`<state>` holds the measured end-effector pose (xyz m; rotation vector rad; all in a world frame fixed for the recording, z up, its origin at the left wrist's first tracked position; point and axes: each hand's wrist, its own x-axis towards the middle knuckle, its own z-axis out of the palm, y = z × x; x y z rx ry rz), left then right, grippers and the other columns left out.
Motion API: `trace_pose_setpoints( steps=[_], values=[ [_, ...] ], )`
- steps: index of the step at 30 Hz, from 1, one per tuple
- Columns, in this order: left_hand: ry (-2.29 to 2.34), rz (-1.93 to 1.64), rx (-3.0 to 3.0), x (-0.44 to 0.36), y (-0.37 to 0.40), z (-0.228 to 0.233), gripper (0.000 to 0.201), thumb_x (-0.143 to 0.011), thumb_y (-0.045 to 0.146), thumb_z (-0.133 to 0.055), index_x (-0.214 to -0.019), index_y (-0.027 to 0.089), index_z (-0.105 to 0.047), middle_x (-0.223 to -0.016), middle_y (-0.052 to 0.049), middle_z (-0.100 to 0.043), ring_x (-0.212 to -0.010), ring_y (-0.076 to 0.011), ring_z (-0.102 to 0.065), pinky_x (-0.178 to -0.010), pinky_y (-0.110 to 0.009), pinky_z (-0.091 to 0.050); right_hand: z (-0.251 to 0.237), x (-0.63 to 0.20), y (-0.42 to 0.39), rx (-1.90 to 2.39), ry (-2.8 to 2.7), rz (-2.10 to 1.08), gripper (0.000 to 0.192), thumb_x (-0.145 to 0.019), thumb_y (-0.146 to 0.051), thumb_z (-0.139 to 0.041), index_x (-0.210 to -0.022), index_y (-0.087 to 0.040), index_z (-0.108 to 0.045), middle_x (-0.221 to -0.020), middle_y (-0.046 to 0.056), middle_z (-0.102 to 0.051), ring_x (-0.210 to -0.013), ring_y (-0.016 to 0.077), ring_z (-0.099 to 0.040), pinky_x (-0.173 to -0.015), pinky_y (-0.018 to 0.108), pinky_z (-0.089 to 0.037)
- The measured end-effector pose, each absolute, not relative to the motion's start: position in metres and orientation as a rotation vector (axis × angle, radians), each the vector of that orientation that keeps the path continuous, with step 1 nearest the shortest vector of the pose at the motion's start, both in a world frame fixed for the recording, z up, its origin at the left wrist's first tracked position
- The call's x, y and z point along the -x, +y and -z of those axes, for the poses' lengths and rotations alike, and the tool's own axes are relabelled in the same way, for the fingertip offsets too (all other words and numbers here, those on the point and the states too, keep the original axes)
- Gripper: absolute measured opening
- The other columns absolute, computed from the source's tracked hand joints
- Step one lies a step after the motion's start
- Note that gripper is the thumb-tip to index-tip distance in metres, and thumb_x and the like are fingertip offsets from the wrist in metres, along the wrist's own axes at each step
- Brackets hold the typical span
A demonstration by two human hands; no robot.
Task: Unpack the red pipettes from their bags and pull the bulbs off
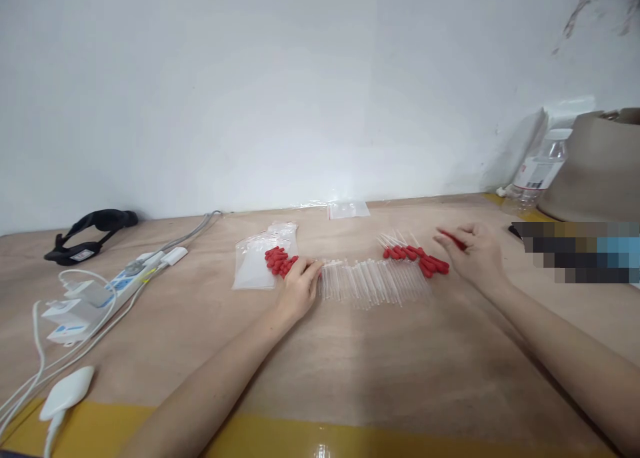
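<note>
- Landmark: row of clear tubes [373,281] lying flat mid-table [350,365], side by side.
- Nearest me, far left of the tubes: white plug [67,390] on a cable, then a power strip [107,288] with adapters.
- My left hand [300,286] rests palm down at the tubes' left end, fingers loosely curled, fingertips touching the first tubes and the red caps [279,260] just behind.
- Those caps sit on a clear bag [260,261], left of the tubes.
- My right hand [475,251], off the tubes' right end, pinches one red-capped dropper [453,238] between thumb and fingers.
- Finished droppers [417,257] piled just behind the tubes' right half.
- Behind the tubes at the wall: small flat bag [349,209].
- Far right: water bottle [537,175], cardboard box [600,165]. Far left: black strap [90,235].
</note>
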<state>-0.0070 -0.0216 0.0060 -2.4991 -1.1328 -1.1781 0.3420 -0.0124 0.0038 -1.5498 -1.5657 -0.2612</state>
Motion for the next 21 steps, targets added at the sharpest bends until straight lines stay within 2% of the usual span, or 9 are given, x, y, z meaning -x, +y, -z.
trace_pose_setpoints(
  steps=[3, 8, 11, 14, 17, 21],
  values=[
    [-1.097, 1.179, 2.476, -0.003, -0.016, 0.000, 0.026, -0.085, 0.012, -0.039, -0.104, 0.018, -0.055, -0.085, -0.006, -0.054, -0.077, -0.0146, -0.053, -0.066, -0.028, -0.047, 0.010, -0.373, 0.008, 1.703, -1.485, 0.100, 0.039, -0.079, -0.038, -0.040, -0.099, -0.014, -0.064, -0.068, 0.006, -0.051, -0.069, 0.0190, -0.049, -0.065, 0.031, -0.040],
    [-0.964, 1.168, 2.458, -0.019, -0.013, 0.004, 0.017, -0.085, 0.012, -0.040, -0.092, 0.017, -0.055, -0.083, -0.004, -0.057, -0.078, -0.0153, -0.054, -0.071, -0.028, -0.047, 0.029, -0.380, 0.020, 1.715, -1.331, -0.284, 0.041, -0.071, -0.032, -0.049, -0.106, -0.013, -0.058, -0.075, 0.004, -0.054, -0.060, 0.0134, -0.048, -0.058, 0.027, -0.040],
    [-0.948, 1.049, 2.526, -0.024, -0.016, 0.003, 0.017, -0.083, 0.009, -0.038, -0.082, 0.017, -0.053, -0.077, -0.003, -0.055, -0.073, -0.0152, -0.053, -0.068, -0.028, -0.047, 0.027, -0.372, 0.017, 1.671, -1.244, -0.395, 0.035, -0.066, -0.034, -0.055, -0.095, -0.014, -0.058, -0.073, 0.003, -0.055, -0.058, 0.0122, -0.048, -0.054, 0.025, -0.040],
    [-0.953, 0.989, 2.551, -0.028, -0.020, 0.002, 0.017, -0.080, 0.006, -0.037, -0.081, 0.017, -0.051, -0.076, -0.004, -0.055, -0.072, -0.0158, -0.052, -0.067, -0.028, -0.047, 0.022, -0.367, 0.014, 1.662, -1.250, -0.477, 0.029, -0.062, -0.039, -0.060, -0.081, -0.016, -0.058, -0.068, 0.003, -0.056, -0.056, 0.0120, -0.048, -0.051, 0.024, -0.038],
    [-0.959, 0.978, 2.587, -0.032, -0.023, 0.003, 0.017, -0.079, 0.007, -0.037, -0.083, 0.017, -0.051, -0.077, -0.004, -0.056, -0.073, -0.0162, -0.053, -0.069, -0.029, -0.047, 0.022, -0.368, 0.014, 1.692, -1.297, -0.542, 0.028, -0.060, -0.043, -0.061, -0.071, -0.017, -0.059, -0.061, 0.002, -0.056, -0.052, 0.0117, -0.047, -0.048, 0.024, -0.036],
    [-0.945, 1.003, 2.670, -0.035, -0.028, 0.005, 0.014, -0.082, 0.018, -0.045, -0.093, 0.015, -0.052, -0.087, -0.007, -0.059, -0.081, -0.0178, -0.054, -0.076, -0.032, -0.046, 0.026, -0.374, 0.017, 1.724, -1.312, -0.587, 0.027, -0.059, -0.043, -0.063, -0.070, -0.018, -0.062, -0.062, 0.003, -0.061, -0.055, 0.0144, -0.051, -0.047, 0.025, -0.036]
  ],
)
